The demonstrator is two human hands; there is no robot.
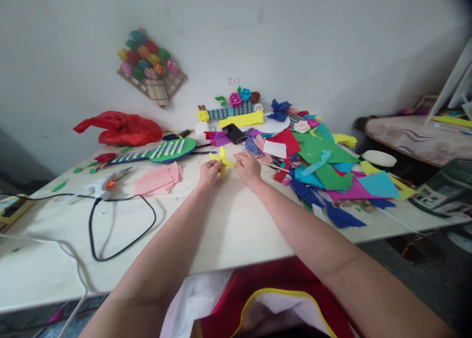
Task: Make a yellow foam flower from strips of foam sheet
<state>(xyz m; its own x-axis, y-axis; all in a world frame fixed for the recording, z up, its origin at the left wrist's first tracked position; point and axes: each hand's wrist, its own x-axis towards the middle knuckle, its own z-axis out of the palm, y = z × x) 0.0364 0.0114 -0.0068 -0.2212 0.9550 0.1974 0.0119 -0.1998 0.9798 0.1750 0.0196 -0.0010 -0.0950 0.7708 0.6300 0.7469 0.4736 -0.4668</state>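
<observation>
Between my two hands is a yellow cross-shaped paper piece [223,156] with narrow petal-like arms, held just over the white table [236,230]. My left hand [211,172] pinches it from the left, fingers closed on one side. On the right, the fingers of my right hand [249,167] are closed at the tip of its right arm. A thin wooden stick [275,166] lies right beside my right hand. Pink paper sheets [158,179] rest to the left of my left hand.
A glue gun [105,185] with a looped black cord lies at the left. Behind it are a green paper guitar shape [173,150] and a red plastic bag [125,127]. Coloured paper scraps [324,149] pile up on the right, near a large jar [448,188].
</observation>
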